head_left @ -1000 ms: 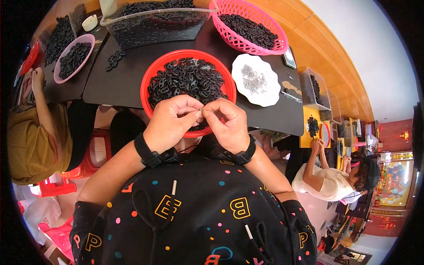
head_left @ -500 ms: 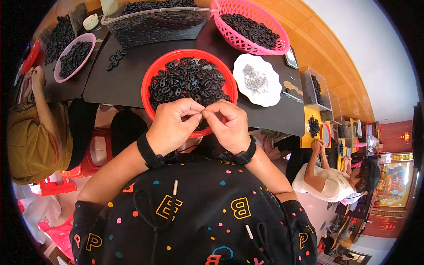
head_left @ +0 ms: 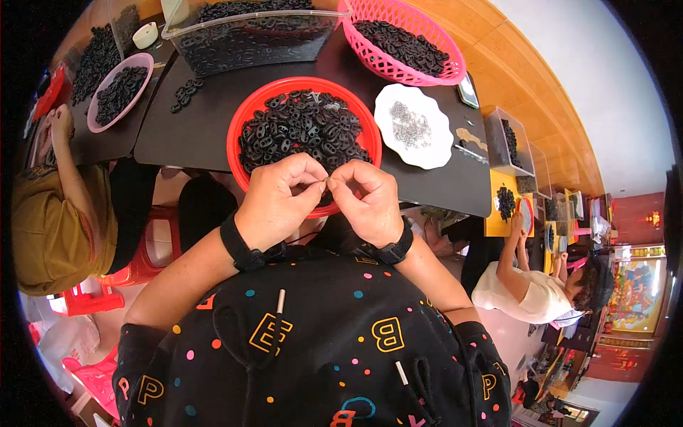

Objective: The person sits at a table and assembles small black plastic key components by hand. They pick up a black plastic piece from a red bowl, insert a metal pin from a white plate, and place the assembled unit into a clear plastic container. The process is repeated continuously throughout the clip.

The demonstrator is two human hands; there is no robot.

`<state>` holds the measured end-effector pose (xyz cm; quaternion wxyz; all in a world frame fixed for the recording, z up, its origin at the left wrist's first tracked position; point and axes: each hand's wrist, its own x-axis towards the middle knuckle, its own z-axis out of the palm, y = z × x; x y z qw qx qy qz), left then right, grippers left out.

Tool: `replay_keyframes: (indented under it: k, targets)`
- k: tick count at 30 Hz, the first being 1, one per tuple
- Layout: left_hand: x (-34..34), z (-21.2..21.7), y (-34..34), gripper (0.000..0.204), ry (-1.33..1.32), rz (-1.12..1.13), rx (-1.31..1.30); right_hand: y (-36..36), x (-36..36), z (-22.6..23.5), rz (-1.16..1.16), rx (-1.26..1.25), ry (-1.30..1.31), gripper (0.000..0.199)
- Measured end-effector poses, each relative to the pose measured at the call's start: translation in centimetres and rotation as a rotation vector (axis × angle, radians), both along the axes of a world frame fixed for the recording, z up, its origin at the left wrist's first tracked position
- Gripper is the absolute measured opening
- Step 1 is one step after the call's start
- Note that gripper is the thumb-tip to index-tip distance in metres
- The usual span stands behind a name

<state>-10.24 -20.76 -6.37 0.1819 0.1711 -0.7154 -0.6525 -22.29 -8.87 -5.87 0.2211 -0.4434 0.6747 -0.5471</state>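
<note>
My left hand and my right hand meet over the near rim of a red round basin. Thumb and forefinger of each are pinched together, tip to tip. Whatever sits between them is too small and too covered to make out. Black plastic pieces with two holes heap up in the basin, a few pale slivers among them. Right of the basin, a white scalloped plate carries many small clear or silvery bits.
Behind the basin stands a clear plastic bin of black pieces, beside a pink woven basket. A pink bowl and loose black pieces lie left. A phone rests at the right edge. Co-workers sit left and right.
My hands stay pinched together over the basin, the fingertips shifting only slightly. At the right, the co-worker's hands have moved a little farther away along their table.
</note>
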Motion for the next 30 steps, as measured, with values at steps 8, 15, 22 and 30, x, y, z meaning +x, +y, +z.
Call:
replay_keyframes:
  k: [8,15,22,30]
  targets:
    - [0.1,-0.1,0.2,0.005,0.011,0.008,-0.036,-0.1,-0.1,-0.5,0.008,-0.022,-0.050,0.004]
    - [0.1,0.6,0.3,0.004,-0.011,-0.003,-0.073,0.0,-0.3,-1.0,0.057,-0.039,-0.241,0.004]
    - [0.2,0.0,0.2,0.004,0.011,-0.041,0.066,0.2,-0.3,-0.7,0.093,-0.081,-0.326,0.004]
    - [0.4,-0.1,-0.4,0.008,0.080,0.020,0.178,0.4,-1.1,-0.8,-0.013,-0.106,-0.255,0.006]
